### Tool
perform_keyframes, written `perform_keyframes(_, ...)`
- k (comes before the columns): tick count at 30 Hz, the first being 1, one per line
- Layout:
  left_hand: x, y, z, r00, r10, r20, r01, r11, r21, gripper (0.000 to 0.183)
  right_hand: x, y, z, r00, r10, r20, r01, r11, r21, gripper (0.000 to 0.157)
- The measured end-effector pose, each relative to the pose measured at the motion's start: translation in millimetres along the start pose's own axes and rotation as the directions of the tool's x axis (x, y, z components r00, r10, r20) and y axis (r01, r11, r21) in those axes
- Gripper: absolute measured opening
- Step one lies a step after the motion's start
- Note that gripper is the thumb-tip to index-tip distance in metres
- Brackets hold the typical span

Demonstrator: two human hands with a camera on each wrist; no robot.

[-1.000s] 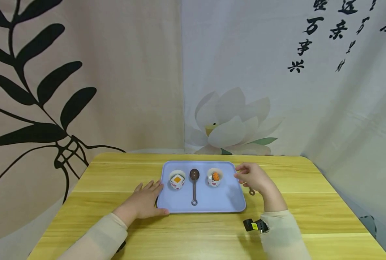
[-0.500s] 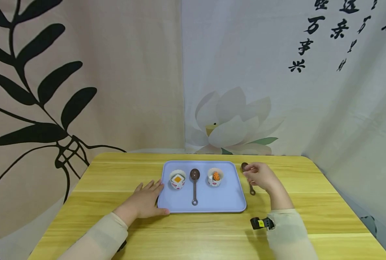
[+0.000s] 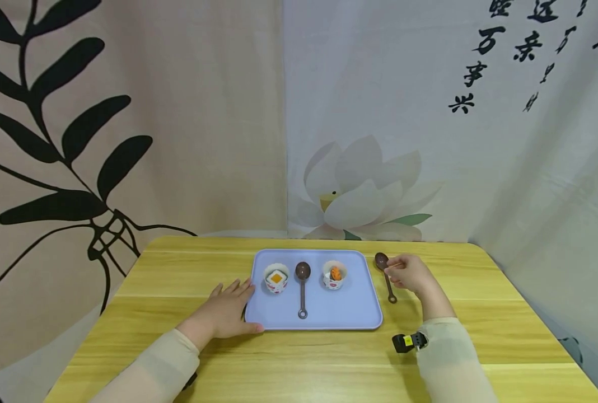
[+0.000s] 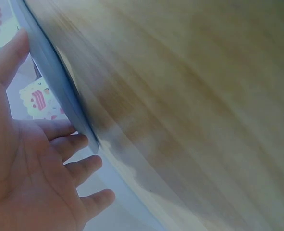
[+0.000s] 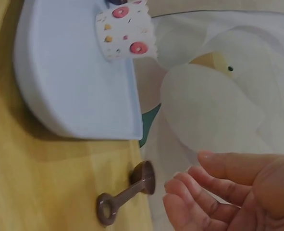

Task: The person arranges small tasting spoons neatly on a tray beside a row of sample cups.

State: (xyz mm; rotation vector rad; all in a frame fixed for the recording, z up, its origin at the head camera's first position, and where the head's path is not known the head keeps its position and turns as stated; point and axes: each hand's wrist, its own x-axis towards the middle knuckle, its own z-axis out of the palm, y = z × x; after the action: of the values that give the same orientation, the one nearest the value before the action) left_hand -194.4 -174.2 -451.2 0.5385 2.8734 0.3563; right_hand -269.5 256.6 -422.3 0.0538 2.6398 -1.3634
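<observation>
My left hand [image 3: 223, 310] rests at the left front corner of a pale blue tray [image 3: 339, 313], fingers spread along its side and thumb at the front edge. On the tray stand a paper cup [image 3: 276, 284] with a white and orange piece and another paper cup [image 3: 332, 284] with an orange piece. Between them lies a brown spoon [image 3: 302, 291]. A second brown spoon [image 3: 388, 284] lies on the table right of the tray. Just right of it is my right hand [image 3: 412, 274]; the right wrist view shows its loosely bent fingers [image 5: 180, 190] apart from the spoon, holding nothing.
The wooden table [image 3: 289, 369] carries the tray near its far edge. Behind it hangs a curtain [image 3: 218, 140] with leaf, lotus and character prints. A black wrist device [image 3: 409, 341] sits by the right sleeve.
My right hand has moved right, away from the tray's edge, uncovering the bowl of the spoon on the table. The left hand, tray and cups have stayed in place.
</observation>
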Motion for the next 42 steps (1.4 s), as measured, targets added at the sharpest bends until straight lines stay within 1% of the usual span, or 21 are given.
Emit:
perform_keyframes(7, 0.7, -0.4, 1.1, 1.000, -0.003, 0.000, 0.003, 1.000, -0.001, 0.105, 10.2, 13.5, 1.3, 0.999, 0.029, -0.016, -0.028, 0.999, 0.024, 0.034)
perform_keyframes(13, 0.6, -0.9, 1.9, 1.000, -0.002, -0.004, 0.002, 1.000, -0.006, 0.106, 16.1, 20.6, 3.0, 0.998, 0.053, -0.019, -0.052, 0.998, 0.047, 0.034)
perform_keyframes(19, 1.4, -1.4, 3.1, 1.000, -0.004, -0.004, 0.004, 1.000, -0.005, 0.106, 20.3, 25.8, 4.6, 0.997, 0.067, -0.028, -0.065, 0.996, 0.062, 0.032)
perform_keyframes(26, 1.3, -1.2, 3.5, 1.000, -0.005, -0.004, 0.005, 1.000, -0.001, 0.106, 23.6, 27.8, 7.0, 0.993, 0.114, -0.029, -0.110, 0.988, 0.106, 0.032)
perform_keyframes(35, 0.4, -0.6, 2.4, 1.000, -0.001, -0.006, 0.001, 1.000, -0.014, 0.106, 23.4, 29.3, 10.1, 0.990, 0.136, -0.018, -0.134, 0.987, 0.085, 0.032)
perform_keyframes(42, -0.1, -0.4, 1.6, 1.000, -0.002, -0.004, 0.002, 1.000, -0.015, 0.106, 27.0, 33.5, 13.4, 0.989, 0.143, -0.035, -0.140, 0.987, 0.078, 0.032)
